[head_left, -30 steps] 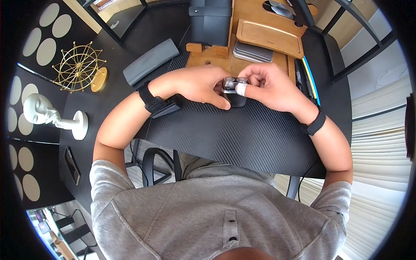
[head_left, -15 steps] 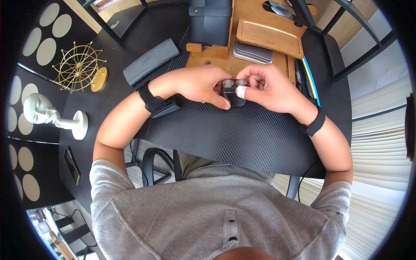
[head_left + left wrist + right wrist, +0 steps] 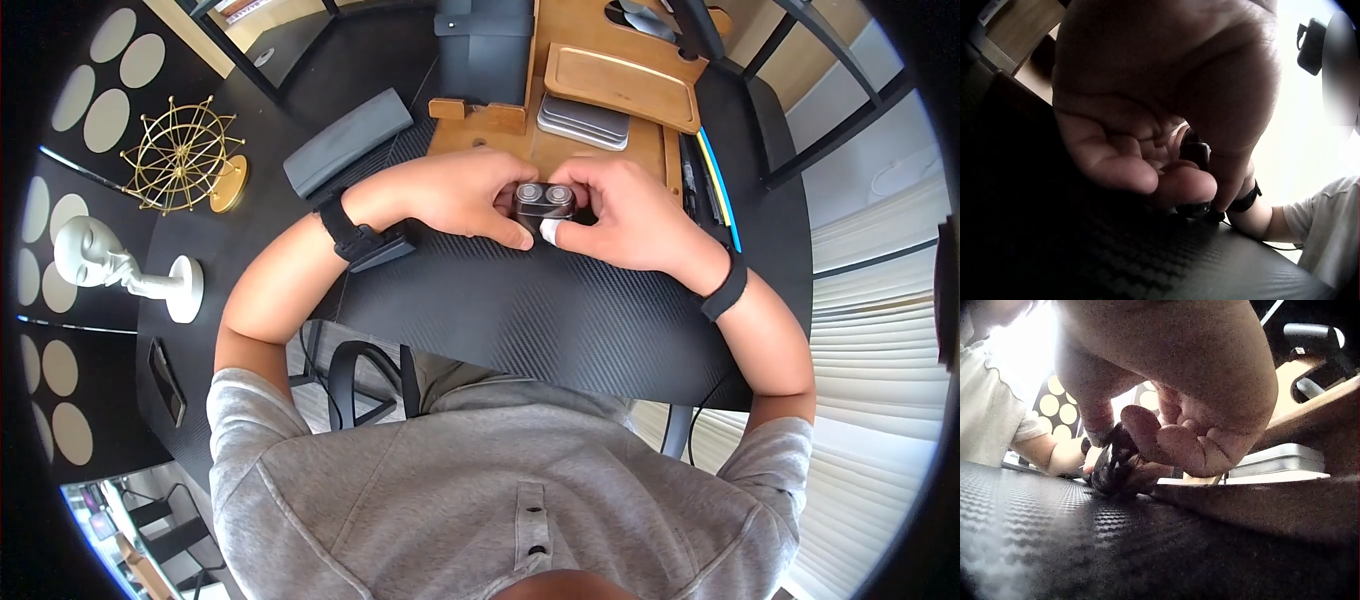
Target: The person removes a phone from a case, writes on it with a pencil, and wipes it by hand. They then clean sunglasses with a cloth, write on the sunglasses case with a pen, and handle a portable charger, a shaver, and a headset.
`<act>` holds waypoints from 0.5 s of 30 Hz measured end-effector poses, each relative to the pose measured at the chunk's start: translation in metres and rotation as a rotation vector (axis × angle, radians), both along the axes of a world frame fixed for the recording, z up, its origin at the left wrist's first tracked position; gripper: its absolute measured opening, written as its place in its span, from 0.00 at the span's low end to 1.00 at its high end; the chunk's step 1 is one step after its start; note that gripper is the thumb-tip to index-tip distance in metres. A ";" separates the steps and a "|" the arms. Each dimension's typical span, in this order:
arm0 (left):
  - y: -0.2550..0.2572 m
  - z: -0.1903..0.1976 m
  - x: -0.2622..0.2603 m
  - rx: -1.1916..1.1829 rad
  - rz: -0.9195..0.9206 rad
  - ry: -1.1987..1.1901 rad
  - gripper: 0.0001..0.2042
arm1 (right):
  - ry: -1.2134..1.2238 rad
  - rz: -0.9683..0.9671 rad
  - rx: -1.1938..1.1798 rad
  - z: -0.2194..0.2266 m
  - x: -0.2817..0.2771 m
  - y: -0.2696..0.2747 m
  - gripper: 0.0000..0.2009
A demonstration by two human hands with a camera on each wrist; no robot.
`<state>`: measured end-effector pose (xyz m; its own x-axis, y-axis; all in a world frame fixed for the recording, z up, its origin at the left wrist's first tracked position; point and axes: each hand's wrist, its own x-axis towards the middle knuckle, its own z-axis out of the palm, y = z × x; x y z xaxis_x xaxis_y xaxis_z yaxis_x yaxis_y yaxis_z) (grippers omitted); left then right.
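A small black electric shaver [image 3: 545, 211] with two round silver heads on top stands upright between the hands, close over the desk in the head view. My left hand [image 3: 470, 200] grips its left side, thumb in front and fingers behind. From the right, my right hand [image 3: 625, 210] holds it, with the white-wrapped thumb tip at its lower front and curled fingers at the far side. Part of the dark shaver [image 3: 1196, 153] shows behind the curled fingers in the left wrist view. The right wrist view has the glossy shaver [image 3: 1113, 464] low at the fingertips.
Behind the hands stands a wooden organiser with a tray [image 3: 625, 90] above stacked silver tins [image 3: 583, 122]. A grey case [image 3: 348, 143] lies left, beyond the left forearm. Farther left are a gold wheel ornament [image 3: 183, 150] and a white figurine [image 3: 100, 262]. Pens [image 3: 705, 185] lie at right.
The right thumb has moved from the shaver's top edge down to its lower front. The shaver's head has come slightly nearer and right, its round heads facing up. The left hand stays in place.
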<state>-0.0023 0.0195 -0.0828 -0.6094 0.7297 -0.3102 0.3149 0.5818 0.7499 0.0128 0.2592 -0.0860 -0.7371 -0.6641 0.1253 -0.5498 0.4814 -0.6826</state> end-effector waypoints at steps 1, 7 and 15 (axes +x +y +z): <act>-0.001 -0.002 0.000 0.018 0.001 0.023 0.20 | 0.093 0.005 -0.009 0.000 0.001 0.000 0.13; 0.000 0.008 0.001 0.055 0.028 -0.060 0.26 | 0.393 0.013 -0.055 0.000 0.007 -0.001 0.15; -0.001 0.006 0.001 0.178 0.038 -0.169 0.30 | 0.635 0.051 -0.107 -0.005 0.004 0.000 0.16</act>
<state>-0.0014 0.0183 -0.0772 -0.5878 0.7593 -0.2791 0.1564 0.4452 0.8817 0.0172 0.2595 -0.0907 -0.4656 -0.6557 0.5943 -0.8828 0.3917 -0.2595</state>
